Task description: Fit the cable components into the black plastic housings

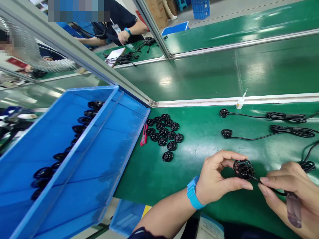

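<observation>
My left hand, with a blue strap on its wrist, holds a black round slotted plastic part between thumb and fingers. A thin black cable runs from that part into my right hand, whose thumb and forefinger pinch it. A translucent, purplish tool handle also sits in my right hand; the tool's kind is not plain. Behind my right hand lies a coiled black cable. Further back are two round black parts with their bundled cables laid out on the green table.
A large blue bin with a divider and a row of black parts stands at left. Several loose black parts lie near it, beside a red cutter knife. A small white bottle stands by the metal rail. Beyond the frame, a co-worker's hand shows.
</observation>
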A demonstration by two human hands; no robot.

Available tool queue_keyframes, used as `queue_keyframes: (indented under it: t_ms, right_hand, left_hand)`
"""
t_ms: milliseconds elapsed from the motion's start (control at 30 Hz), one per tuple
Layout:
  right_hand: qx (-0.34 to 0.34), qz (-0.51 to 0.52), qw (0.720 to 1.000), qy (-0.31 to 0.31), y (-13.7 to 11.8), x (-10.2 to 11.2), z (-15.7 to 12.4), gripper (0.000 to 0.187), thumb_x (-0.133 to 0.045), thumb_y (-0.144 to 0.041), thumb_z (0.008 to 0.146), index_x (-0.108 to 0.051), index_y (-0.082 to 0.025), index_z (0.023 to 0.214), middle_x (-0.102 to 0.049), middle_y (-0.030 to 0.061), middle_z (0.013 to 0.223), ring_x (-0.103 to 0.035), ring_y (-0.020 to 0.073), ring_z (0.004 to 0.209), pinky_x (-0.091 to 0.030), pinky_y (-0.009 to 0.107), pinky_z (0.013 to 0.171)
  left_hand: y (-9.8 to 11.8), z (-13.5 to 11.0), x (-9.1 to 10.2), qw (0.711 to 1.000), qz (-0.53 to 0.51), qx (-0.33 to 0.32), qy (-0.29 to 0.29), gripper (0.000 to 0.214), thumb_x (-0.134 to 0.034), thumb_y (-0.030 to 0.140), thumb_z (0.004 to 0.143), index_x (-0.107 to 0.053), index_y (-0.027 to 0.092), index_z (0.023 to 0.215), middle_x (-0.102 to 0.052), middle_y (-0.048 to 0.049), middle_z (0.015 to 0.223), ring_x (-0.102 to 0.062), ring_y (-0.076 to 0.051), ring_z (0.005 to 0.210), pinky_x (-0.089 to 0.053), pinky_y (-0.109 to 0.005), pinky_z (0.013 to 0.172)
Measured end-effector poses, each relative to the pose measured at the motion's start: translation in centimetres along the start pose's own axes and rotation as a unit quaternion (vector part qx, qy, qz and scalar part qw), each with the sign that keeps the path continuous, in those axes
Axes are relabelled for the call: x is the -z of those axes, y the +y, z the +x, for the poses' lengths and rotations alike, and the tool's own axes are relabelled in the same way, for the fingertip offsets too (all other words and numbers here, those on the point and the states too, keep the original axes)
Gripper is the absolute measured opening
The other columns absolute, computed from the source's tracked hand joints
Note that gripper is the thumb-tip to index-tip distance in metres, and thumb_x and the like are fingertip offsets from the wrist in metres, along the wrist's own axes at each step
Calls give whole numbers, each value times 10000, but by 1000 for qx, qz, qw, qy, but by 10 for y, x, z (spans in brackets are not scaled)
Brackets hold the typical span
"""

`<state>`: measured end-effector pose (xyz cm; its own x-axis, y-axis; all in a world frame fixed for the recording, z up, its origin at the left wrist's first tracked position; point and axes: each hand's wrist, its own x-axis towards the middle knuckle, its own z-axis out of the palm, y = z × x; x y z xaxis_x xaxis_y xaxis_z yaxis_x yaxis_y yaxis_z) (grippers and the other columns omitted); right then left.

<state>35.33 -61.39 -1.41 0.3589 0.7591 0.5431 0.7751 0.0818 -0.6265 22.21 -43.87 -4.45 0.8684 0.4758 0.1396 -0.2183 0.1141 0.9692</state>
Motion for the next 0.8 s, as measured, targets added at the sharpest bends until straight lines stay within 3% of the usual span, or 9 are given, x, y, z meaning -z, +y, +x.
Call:
queue_keyframes:
  t_ms: [500,800]
  right_hand:
    - [-10,13,1000,-14,6,2,-8,293,-760,-80,898,-730,-229,1149,-734,-2,853,-695,163,694,-513,340,650]
    - [-4,8,1000,-14,7,-2,-6,267,-757,-92,907,-732,-242,1127,-743,14,848,-704,177,703,-531,322,621]
  left_hand:
    - [-3,-3,0,999,19,12,25,625,-1042,467,636,-799,191,1141,-815,-90,947,-782,-186,771,-655,-284,736]
    - [-1,0,1,993,104,-49,34,558,-960,565,737,-829,232,1165,-811,-82,923,-746,-201,778,-649,-346,755]
